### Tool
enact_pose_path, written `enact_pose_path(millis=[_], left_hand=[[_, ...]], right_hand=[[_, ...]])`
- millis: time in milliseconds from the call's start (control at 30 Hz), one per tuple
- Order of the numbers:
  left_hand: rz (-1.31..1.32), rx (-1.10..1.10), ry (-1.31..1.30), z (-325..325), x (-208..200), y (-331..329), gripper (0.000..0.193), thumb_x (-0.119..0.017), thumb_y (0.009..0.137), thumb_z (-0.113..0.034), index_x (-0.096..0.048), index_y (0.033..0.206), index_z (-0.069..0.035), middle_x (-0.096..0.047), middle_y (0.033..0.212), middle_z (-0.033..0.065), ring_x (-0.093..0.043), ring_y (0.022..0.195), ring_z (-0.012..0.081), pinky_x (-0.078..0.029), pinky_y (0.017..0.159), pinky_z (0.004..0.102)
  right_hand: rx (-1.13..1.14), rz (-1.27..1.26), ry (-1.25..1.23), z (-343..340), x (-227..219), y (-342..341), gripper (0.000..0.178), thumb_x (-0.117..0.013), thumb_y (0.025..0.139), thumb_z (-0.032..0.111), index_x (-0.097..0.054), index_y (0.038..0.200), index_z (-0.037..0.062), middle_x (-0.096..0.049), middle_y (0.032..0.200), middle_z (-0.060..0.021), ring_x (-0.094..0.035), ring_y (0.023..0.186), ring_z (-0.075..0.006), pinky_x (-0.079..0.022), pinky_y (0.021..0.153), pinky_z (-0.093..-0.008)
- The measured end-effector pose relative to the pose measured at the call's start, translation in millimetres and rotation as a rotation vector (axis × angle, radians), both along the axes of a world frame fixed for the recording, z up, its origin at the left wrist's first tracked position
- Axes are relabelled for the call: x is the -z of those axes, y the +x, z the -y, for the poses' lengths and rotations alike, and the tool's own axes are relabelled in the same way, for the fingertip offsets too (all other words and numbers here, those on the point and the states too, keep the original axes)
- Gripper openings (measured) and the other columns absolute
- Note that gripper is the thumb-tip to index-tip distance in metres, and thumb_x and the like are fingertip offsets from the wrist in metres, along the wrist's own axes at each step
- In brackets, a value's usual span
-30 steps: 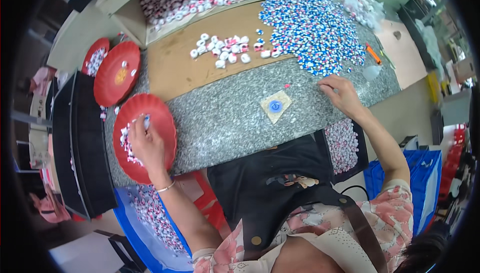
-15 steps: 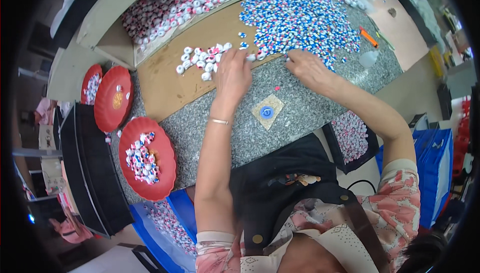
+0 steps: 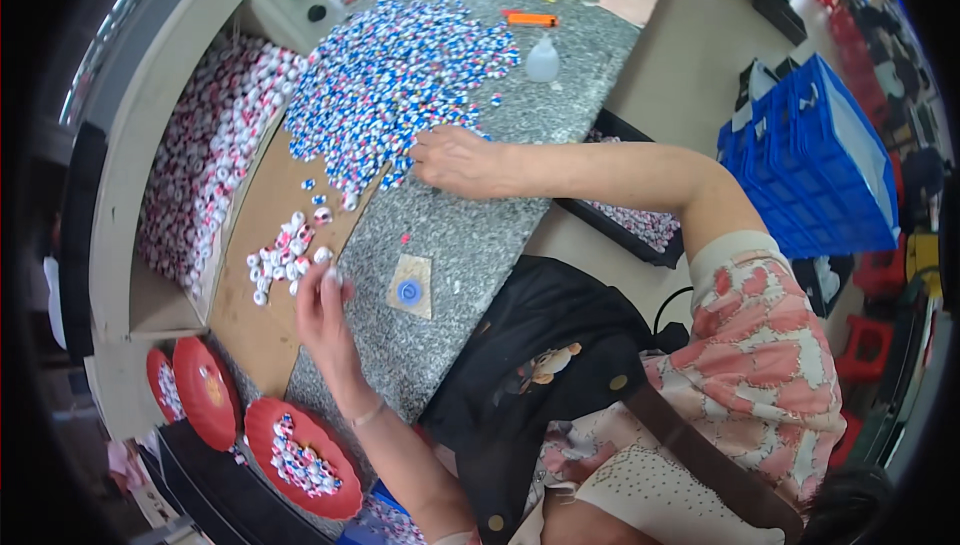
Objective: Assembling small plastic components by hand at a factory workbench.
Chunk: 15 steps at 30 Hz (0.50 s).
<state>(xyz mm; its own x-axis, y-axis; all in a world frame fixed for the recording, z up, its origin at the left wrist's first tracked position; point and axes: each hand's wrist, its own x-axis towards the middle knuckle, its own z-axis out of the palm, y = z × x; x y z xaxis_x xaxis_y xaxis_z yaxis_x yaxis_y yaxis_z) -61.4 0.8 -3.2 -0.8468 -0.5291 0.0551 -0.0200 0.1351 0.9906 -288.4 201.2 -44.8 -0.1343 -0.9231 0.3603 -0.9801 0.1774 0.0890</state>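
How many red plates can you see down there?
3, all at the lower left: one holding small caps, a bare one beside it, and a third partly hidden behind. More may be hidden.

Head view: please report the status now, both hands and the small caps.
Left hand pinching a small white cap beside the small cluster. Right hand flat on edge of blue-and-white cap pile. Nothing between the hands.

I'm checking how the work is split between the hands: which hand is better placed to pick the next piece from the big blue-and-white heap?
Probably the right hand: it already rests at the near edge of the big heap of small blue-and-white caps. The left hand is lower down, beside the small cluster of white-and-pink caps on the brown board.
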Motion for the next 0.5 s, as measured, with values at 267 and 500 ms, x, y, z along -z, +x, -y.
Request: enact_pose_path(millis=[267, 500], left_hand=[[-0.115, -0.054, 0.282, -31.1, 5.0, 73.8, 0.031, -0.056, 0.092, -0.002, -0.054, 0.123, 0.002, -0.059, 0.113, 0.0115, -0.057, 0.085, 0.0136, -0.048, 0.074, 0.0238], [-0.226, 0.021, 0.293, -46.5, -3.2, 80.6, 0.035, -0.055, 0.095, -0.002, -0.05, 0.129, 0.002, -0.059, 0.116, 0.0128, -0.059, 0.09, 0.0117, -0.052, 0.08, 0.0213]], right_hand=[[0.041, -0.163, -0.043, 28.5, 5.2, 0.7, 0.006, -0.058, 0.073, 0.017, -0.059, 0.072, 0.0102, -0.056, 0.073, -0.003, -0.058, 0.079, -0.0205, -0.043, 0.068, -0.036], [-0.074, -0.015, -0.243, 13.8, -24.7, 25.0, 0.008, -0.06, 0.071, 0.011, -0.063, 0.068, 0.0041, -0.062, 0.067, -0.0114, -0.064, 0.066, -0.0292, -0.05, 0.053, -0.0404]])
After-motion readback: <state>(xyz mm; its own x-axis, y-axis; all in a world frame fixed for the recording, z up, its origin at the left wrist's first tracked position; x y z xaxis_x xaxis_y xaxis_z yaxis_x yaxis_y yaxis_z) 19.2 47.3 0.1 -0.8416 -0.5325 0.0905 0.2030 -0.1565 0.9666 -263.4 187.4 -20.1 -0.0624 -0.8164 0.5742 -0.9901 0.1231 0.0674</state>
